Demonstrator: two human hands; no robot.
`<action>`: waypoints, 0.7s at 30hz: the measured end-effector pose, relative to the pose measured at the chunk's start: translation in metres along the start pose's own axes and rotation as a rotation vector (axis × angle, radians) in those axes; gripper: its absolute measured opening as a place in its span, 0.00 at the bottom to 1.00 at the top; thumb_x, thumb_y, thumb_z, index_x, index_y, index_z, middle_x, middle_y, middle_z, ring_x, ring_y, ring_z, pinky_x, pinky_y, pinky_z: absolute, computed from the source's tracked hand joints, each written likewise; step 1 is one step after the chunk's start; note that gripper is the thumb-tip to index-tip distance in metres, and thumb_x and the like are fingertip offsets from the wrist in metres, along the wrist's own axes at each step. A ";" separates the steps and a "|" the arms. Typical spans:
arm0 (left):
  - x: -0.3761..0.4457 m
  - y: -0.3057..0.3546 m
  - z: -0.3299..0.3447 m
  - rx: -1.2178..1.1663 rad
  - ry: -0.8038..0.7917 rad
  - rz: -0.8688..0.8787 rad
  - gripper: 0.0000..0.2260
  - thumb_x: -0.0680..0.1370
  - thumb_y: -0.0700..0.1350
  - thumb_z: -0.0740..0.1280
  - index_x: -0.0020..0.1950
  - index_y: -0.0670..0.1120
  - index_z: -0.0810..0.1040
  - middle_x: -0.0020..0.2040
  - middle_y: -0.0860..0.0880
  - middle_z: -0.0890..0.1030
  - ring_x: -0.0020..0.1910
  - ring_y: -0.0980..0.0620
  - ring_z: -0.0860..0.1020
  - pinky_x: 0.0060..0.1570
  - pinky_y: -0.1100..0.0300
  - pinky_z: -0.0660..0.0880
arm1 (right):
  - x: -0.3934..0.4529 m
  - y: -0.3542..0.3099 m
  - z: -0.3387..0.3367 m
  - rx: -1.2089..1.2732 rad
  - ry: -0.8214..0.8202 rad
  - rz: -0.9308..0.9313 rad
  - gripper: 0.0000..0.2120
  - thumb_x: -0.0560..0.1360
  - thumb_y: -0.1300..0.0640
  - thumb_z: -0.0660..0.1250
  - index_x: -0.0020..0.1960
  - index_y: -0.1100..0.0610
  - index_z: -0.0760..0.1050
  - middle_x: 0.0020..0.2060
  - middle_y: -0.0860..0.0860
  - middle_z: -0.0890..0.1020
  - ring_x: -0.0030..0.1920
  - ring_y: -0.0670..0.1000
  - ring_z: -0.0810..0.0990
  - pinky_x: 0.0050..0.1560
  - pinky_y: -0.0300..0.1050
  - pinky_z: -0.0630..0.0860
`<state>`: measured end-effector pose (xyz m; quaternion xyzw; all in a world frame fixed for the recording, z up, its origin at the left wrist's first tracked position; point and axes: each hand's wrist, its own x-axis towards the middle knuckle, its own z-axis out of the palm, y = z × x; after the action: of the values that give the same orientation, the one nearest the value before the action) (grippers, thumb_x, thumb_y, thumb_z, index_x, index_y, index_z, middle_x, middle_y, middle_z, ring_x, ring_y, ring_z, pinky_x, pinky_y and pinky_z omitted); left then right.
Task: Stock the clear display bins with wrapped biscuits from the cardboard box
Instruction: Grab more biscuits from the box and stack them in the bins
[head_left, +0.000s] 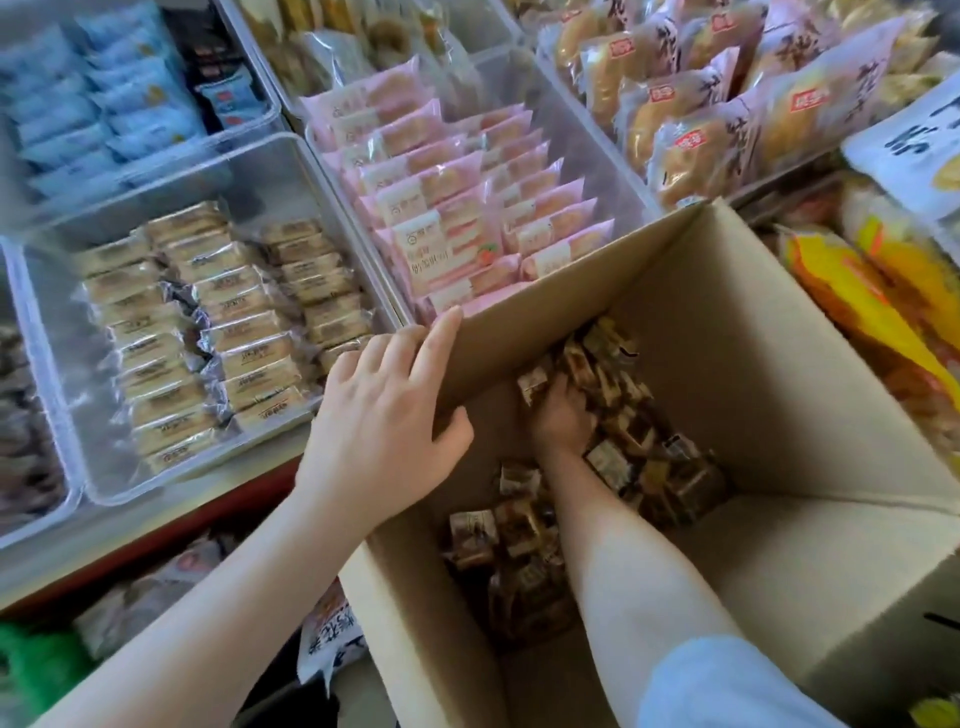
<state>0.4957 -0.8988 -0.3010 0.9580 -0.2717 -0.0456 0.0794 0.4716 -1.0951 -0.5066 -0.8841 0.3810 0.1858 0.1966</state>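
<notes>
- Wrapped biscuits (524, 530), small brown packets too many and too jumbled to count, lie loose at the bottom of one cardboard box (737, 374) at 5 o'clock in the head view.
- One clear bin (260, 171) at 9 o'clock holds three rows of tan biscuit packets (208, 332); a second bin (608, 156) at 12 o'clock holds two rows of pink packets (457, 208).
- Left hand (384, 415) rests on the box's near-left flap, fingers straight over the top edge, thumb hooked on the inner face.
- Right hand (561, 415) reaches down into the box among the packets; its fingers are buried, so whether it grasps any cannot be told.
- One pale blue sleeve (727, 680) shows at 5 o'clock.
</notes>
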 end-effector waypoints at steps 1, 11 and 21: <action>0.000 0.000 0.000 -0.001 0.007 0.000 0.34 0.76 0.56 0.66 0.80 0.48 0.60 0.66 0.44 0.76 0.64 0.43 0.75 0.62 0.45 0.73 | 0.002 0.001 0.004 -0.024 0.010 -0.003 0.25 0.82 0.59 0.59 0.77 0.58 0.59 0.73 0.60 0.69 0.73 0.61 0.66 0.69 0.55 0.64; 0.006 -0.005 -0.002 -0.072 0.030 0.005 0.33 0.77 0.57 0.65 0.79 0.49 0.60 0.65 0.46 0.77 0.64 0.44 0.75 0.62 0.46 0.72 | -0.032 -0.025 -0.044 0.721 -0.071 0.325 0.34 0.79 0.43 0.65 0.78 0.58 0.61 0.73 0.60 0.70 0.73 0.63 0.68 0.70 0.51 0.67; -0.028 -0.018 -0.034 -0.813 0.011 -0.133 0.16 0.82 0.57 0.61 0.68 0.56 0.74 0.66 0.56 0.75 0.67 0.56 0.71 0.68 0.56 0.67 | -0.198 -0.077 -0.149 1.792 -0.072 0.212 0.24 0.79 0.47 0.52 0.58 0.61 0.80 0.35 0.56 0.79 0.33 0.51 0.74 0.37 0.44 0.69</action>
<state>0.4859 -0.8652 -0.2698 0.8644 -0.1687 -0.1490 0.4496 0.4291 -1.0001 -0.2684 -0.3536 0.4559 -0.1358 0.8054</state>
